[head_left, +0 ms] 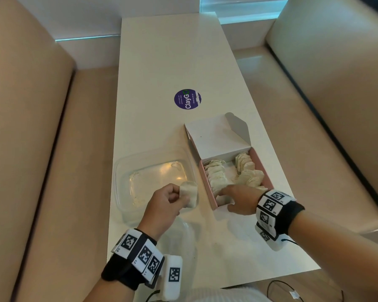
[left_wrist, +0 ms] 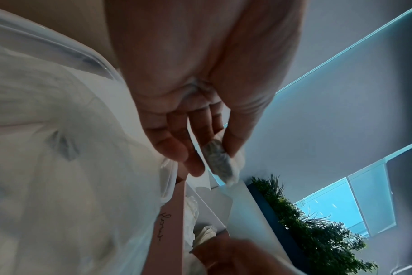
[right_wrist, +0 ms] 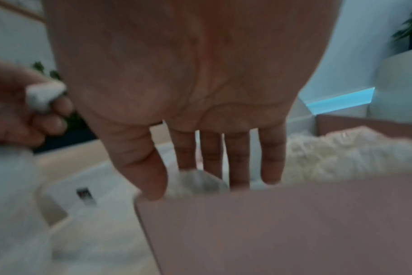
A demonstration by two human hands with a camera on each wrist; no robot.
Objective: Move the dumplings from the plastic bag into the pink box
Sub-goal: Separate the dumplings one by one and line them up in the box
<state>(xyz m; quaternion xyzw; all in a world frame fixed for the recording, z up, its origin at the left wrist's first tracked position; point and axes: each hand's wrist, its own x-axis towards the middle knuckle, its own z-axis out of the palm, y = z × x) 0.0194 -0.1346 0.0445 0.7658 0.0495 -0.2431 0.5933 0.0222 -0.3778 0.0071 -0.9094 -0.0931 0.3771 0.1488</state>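
- Dumpling (head_left: 189,194) pinched in left hand (head_left: 164,205) betw thumb and fingertips, held above the gap betw clear container (head_left: 127,171) and pink box (head_left: 212,199), near the box's near-left corner.
- Right hand (head_left: 240,200) reaches into the near end of the box, fingers straight and spread, tips on a dumpling already inside; thumb sits at the box's front wall. Not gripping anything, as far as the wrist view shows.
- Step, by my read: transfer nearly done. Box holds two curved rows of dumplings (head_left: 218,177); container looks bare except residue. Plastic bag itself: thin clear film under left wrist, hard to make out.
- Next move likely needs right hand to press the row back and make a slot, then left hand to set its piece in on edge w/o squashing the pleats.
- Materials: dumplings pale, floury, half-moon w/ crimped edges, soft-looking. Box is matte cardboard, pink outside, white inside, lid flap (head_left: 216,136) standing open at the far end. Container is glossy rounded plastic. Table (head_left: 162,62) smooth, off-white, w/ round purple sticker (head_left: 187,99).
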